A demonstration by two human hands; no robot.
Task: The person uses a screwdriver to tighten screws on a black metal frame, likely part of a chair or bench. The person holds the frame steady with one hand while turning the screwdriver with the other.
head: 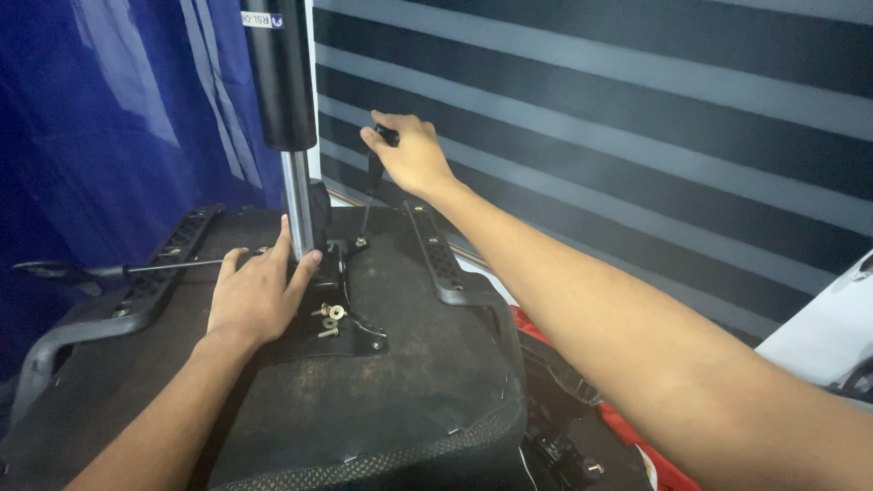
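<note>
An upturned office chair seat [400,382] lies in front of me, its black underside up. A black metal mechanism plate [350,338] sits at its middle, and a gas lift cylinder [284,82] with a silver shaft [298,205] stands up from it. My left hand [256,295] rests flat on the plate, its thumb and fingers against the base of the shaft. My right hand [409,155] grips the black handle of a screwdriver [371,195], whose tip is set on a bolt [361,243] at the plate's far corner. Loose brass bolts and washers [329,316] lie on the plate beside my left hand.
Black armrest brackets run along the seat's left side [150,282] and right side [441,259]. A thin adjustment lever [109,270] sticks out to the left. A blue curtain [109,118] hangs at left, a striped grey and black blind [637,100] at right, and something red [627,427] lies below.
</note>
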